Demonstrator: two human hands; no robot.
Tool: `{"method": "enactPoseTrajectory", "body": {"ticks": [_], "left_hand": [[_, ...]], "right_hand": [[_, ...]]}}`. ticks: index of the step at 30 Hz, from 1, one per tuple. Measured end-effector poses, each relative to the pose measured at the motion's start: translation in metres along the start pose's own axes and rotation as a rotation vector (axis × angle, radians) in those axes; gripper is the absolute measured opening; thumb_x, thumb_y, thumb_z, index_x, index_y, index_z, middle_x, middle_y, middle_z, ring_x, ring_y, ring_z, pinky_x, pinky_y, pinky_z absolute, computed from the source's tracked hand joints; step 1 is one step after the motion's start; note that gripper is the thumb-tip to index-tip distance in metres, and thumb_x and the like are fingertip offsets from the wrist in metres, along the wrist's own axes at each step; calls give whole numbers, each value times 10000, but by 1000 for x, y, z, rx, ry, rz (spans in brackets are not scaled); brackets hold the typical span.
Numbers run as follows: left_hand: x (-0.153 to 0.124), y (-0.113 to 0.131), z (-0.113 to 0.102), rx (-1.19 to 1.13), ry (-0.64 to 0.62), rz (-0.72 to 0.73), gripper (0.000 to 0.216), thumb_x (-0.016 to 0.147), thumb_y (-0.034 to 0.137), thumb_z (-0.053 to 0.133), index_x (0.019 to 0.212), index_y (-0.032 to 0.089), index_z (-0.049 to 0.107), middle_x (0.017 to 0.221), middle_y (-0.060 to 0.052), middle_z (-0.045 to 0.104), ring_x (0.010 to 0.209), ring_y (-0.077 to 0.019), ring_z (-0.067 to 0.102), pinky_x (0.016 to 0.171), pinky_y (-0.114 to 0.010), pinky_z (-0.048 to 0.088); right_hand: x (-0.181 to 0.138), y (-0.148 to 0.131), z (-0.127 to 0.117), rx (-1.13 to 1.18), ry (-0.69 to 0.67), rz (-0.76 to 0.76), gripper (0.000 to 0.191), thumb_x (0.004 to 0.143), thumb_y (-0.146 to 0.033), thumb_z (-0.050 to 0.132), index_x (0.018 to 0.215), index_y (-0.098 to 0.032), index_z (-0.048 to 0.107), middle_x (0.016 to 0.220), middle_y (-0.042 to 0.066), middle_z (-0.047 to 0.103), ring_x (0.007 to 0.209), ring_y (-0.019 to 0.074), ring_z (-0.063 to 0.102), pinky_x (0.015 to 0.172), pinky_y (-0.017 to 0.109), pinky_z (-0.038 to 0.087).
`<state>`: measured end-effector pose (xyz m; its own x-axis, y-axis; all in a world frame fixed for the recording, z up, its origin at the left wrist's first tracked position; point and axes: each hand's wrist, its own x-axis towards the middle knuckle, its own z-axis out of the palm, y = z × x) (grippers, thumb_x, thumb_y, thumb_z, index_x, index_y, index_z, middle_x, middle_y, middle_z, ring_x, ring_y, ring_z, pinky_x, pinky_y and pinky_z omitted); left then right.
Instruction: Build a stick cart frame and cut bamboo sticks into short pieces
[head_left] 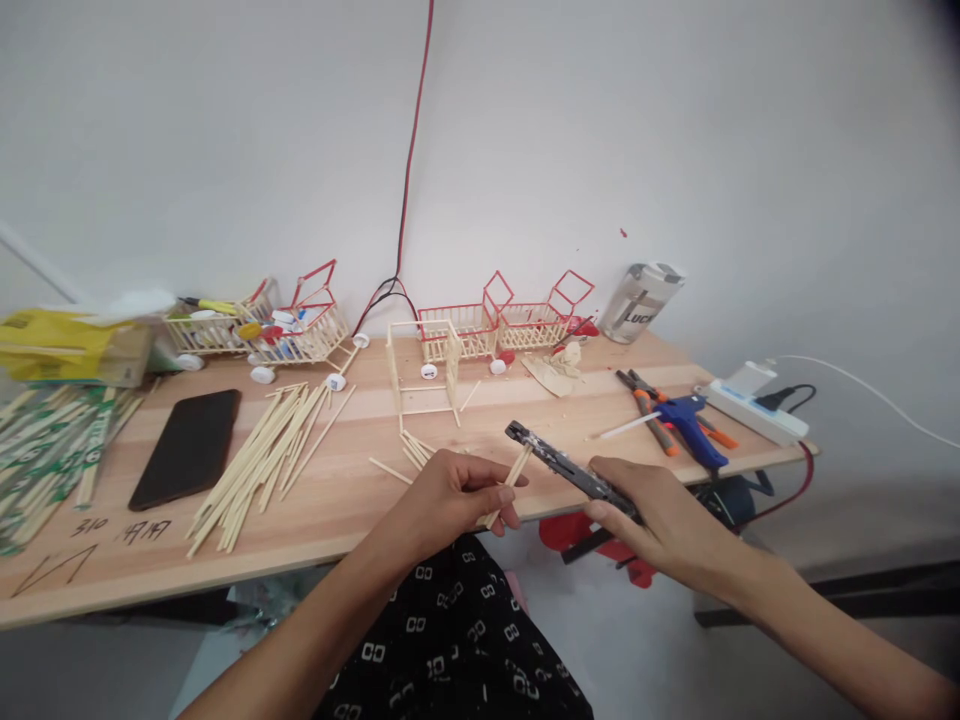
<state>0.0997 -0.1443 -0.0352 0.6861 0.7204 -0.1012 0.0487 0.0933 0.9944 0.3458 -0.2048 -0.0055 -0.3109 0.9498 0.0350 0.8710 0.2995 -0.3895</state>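
My left hand [457, 495] is closed, pinching a short wooden stick [510, 482] at the table's front edge. My right hand [664, 520] is closed around the handle of a dark utility knife [559, 462], whose blade end points up-left and meets the stick's top. Both hands hover just in front of the wooden table [352, 500], above my lap in black patterned cloth [450, 640].
A pile of wooden sticks [262, 455] lies left of centre beside a black phone [187, 448]. Stick-built carts [292, 325] and red-framed baskets [510, 320] stand at the back. A blue glue gun [690, 420], pliers [645, 400], a power strip [754, 405] and a can [637, 300] sit right. Wrapped chopsticks [45, 450] lie far left.
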Motion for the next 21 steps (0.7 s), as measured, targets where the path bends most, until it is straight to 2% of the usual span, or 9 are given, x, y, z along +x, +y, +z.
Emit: {"method": "enactPoseTrajectory", "body": {"ticks": [3, 5, 10, 15, 21], "left_hand": [[2, 5, 2, -5, 4, -11, 328, 771, 346, 655, 977, 100, 726, 710, -85, 710, 529, -103, 551, 444, -184, 284], [5, 6, 1, -11, 7, -26, 353, 755, 345, 660, 980, 79, 717, 679, -88, 703, 500, -105, 553, 430, -186, 282], [17, 2, -4, -25, 9, -42, 315, 714, 341, 681, 863, 64, 705, 648, -92, 698, 499, -112, 572, 442, -192, 341], [28, -3, -9, -16, 27, -88, 302, 692, 345, 697, 823, 74, 697, 655, -92, 702, 488, -108, 580, 430, -190, 339], [31, -3, -12, -68, 15, -136, 289, 661, 359, 730, 693, 80, 663, 624, -81, 685, 468, -96, 560, 409, -191, 349]], "right_hand": [[1, 1, 3, 20, -5, 12, 362, 935, -491, 386, 734, -199, 462, 707, 40, 567, 656, 189, 524, 622, 296, 354], [3, 3, 5, 23, -7, 27, 372, 938, -484, 380, 712, -198, 454, 693, 39, 566, 643, 185, 517, 614, 296, 350], [11, 8, 9, 52, -9, 55, 406, 952, -485, 350, 691, -192, 456, 648, 20, 551, 603, 162, 486, 589, 284, 342], [19, 8, 10, 112, -41, 84, 462, 949, -532, 323, 693, -184, 486, 627, 11, 548, 590, 155, 467, 564, 275, 335], [26, 10, 14, 93, -60, 97, 498, 943, -564, 292, 632, -196, 420, 575, -11, 462, 560, 142, 413, 539, 270, 293]]}}
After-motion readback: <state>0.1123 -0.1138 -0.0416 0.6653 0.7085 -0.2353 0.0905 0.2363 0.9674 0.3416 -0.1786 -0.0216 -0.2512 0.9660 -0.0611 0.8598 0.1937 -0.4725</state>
